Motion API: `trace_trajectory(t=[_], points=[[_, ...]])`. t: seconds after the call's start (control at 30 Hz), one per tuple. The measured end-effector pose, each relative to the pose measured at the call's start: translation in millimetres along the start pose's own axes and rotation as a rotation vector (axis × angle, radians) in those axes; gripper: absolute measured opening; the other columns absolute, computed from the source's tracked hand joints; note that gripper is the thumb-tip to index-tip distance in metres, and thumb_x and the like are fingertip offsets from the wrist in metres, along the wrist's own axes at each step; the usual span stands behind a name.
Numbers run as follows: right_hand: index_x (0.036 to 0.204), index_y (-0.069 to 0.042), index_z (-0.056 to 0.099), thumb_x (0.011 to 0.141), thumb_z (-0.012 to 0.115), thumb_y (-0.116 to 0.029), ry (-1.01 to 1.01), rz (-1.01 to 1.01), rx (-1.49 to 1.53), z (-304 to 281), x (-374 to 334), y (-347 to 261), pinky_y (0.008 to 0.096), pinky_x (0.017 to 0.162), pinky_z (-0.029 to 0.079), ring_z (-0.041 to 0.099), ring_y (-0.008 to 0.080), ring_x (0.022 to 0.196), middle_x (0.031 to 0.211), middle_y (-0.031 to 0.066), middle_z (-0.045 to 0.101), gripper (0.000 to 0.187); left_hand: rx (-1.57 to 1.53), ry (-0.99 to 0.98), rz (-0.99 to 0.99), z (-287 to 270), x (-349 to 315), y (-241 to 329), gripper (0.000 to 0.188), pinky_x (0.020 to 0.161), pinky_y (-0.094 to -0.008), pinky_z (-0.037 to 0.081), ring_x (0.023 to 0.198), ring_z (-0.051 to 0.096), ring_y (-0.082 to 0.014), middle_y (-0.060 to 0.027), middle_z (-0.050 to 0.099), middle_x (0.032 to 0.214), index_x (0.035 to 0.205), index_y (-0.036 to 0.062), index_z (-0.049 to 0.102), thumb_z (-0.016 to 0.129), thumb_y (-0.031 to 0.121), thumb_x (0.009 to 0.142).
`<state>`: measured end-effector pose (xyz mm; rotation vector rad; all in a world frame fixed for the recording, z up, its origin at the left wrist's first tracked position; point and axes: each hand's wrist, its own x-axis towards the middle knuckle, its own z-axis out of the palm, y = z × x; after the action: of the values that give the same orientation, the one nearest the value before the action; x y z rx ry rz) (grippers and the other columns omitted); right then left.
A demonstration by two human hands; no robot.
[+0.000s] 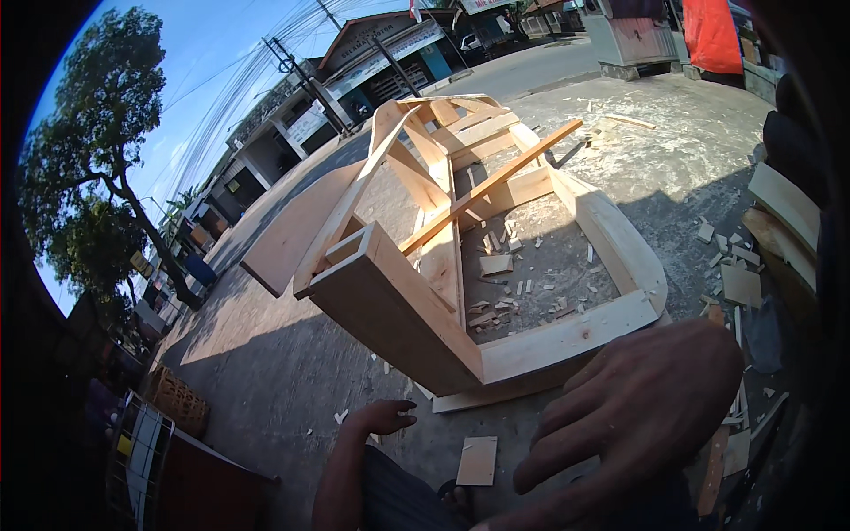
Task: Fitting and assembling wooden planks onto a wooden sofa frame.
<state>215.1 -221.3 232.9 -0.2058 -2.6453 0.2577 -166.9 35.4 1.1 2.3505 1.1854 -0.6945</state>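
A wooden frame [567,341], which looks like an unfinished piece of furniture, lies on the ground in front of me. It has curved side panels and a box-like end. A loose wooden strip [496,183] rests slantwise across it. My right hand [633,403] hangs large and close before the frame's near rail, its fingers loosely stretched and nothing visible in them. By my knee, my left hand [387,416] is held off the frame's near corner, with thumb and fingers apart and no object showing. Between the hands, a small flat wood piece [477,461] lies on the ground.
Wood offcuts [498,265] litter the ground inside the frame. More boards [786,208] and scraps lie at the right. A wire rack [142,451] and a woven basket [177,398] stand at lower left. A road, shopfronts and a tree [115,168] are beyond.
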Motion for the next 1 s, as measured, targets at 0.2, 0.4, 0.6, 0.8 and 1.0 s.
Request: trace_trajectory(t=[0.2,0.4,0.6,0.8,1.0], points=[[0.14,-0.021,0.051,0.074,0.077,-0.027,0.134,-0.061,-0.017,15.0,7.7,-5.0,0.0288,0.057,0.055,0.067,0.0188,0.08,0.091,0.0027,0.068,0.071,-0.015,0.016,0.0,-1.4,-3.9,5.7,0.058,0.101,-0.0427,0.044,0.119,0.056,-0.0367,-0.0181,0.058,0.132,0.137,0.0094,0.051,0.055,0.048,0.093],[0.141,-0.022,0.05,0.075,0.077,-0.026,0.005,-0.094,0.01,10.0,4.9,-1.4,0.0274,0.056,0.054,0.067,0.0182,0.079,0.09,0.0042,0.068,0.072,-0.021,0.024,0.004,1.4,-1.3,0.6,0.059,0.099,-0.0435,0.046,0.116,0.058,-0.0369,-0.018,0.057,0.132,0.138,0.0101,0.051,0.056,0.048,0.093],[0.141,-0.024,0.05,0.076,0.076,-0.026,0.083,-0.122,0.019,16.8,3.6,0.2,0.0264,0.054,0.053,0.066,0.0178,0.076,0.089,0.0043,0.068,0.07,-0.035,-0.027,-0.039,-2.8,-1.0,8.5,0.061,0.104,-0.0407,0.042,0.123,0.054,-0.0344,-0.0172,0.054,0.138,0.14,0.0093,0.048,0.055,0.048,0.094],[0.139,-0.026,0.052,0.076,0.075,-0.025,0.041,-0.116,-0.023,8.0,6.1,-3.3,0.027,0.052,0.052,0.065,0.0171,0.073,0.087,0.0027,0.067,0.067,-0.043,-0.03,-0.041,0.2,2.2,3.8,0.06,0.103,-0.0409,0.042,0.122,0.055,-0.0348,-0.0171,0.055,0.137,0.14,0.0102,0.049,0.055,0.048,0.094],[0.14,-0.026,0.051,0.078,0.074,-0.026,0.006,-0.141,-0.035,6.1,3.7,2.5,0.0287,0.055,0.054,0.065,0.0165,0.075,0.09,0.002,0.068,0.066,-0.034,-0.044,-0.051,1.0,6.2,3.9,0.06,0.103,-0.0412,0.043,0.121,0.055,-0.0351,-0.0167,0.056,0.136,0.14,0.0108,0.049,0.055,0.048,0.094]])
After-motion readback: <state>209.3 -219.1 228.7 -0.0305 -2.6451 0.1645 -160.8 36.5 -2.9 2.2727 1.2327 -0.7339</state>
